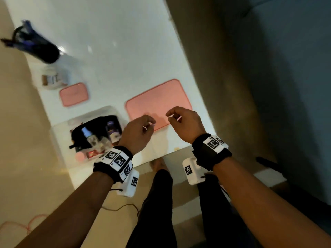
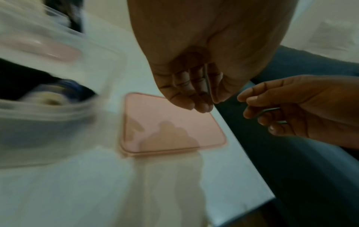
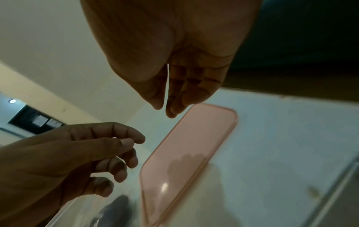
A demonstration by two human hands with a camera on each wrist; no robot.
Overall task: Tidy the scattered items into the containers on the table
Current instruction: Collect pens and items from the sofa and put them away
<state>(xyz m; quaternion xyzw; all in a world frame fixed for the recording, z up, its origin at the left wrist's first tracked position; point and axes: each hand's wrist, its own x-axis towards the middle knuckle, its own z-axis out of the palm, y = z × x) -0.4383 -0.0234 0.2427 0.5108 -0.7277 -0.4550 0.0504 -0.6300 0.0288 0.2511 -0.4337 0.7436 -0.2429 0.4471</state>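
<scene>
A large pink lid (image 1: 159, 101) lies flat near the right edge of the white table (image 1: 116, 51). Both my hands hover above its near edge with fingers loosely curled, and neither holds anything. My left hand (image 1: 143, 126) is over the lid's near-left corner, my right hand (image 1: 176, 116) over its near edge. To the left stands a clear container (image 1: 60, 129) filled with a black pouch (image 1: 78, 131), a spray bottle (image 1: 89, 136) and other small bottles. The wrist views show the pink lid (image 2: 170, 126) (image 3: 186, 153) under my left hand (image 2: 196, 101) and my right hand (image 3: 167, 107).
A small pink lid (image 1: 73, 94) lies further back on the left. Behind it stand a white jar (image 1: 53, 79) and a black holder (image 1: 35, 45) with dark pens. The table's near edge runs just under my wrists. My legs and the floor are below.
</scene>
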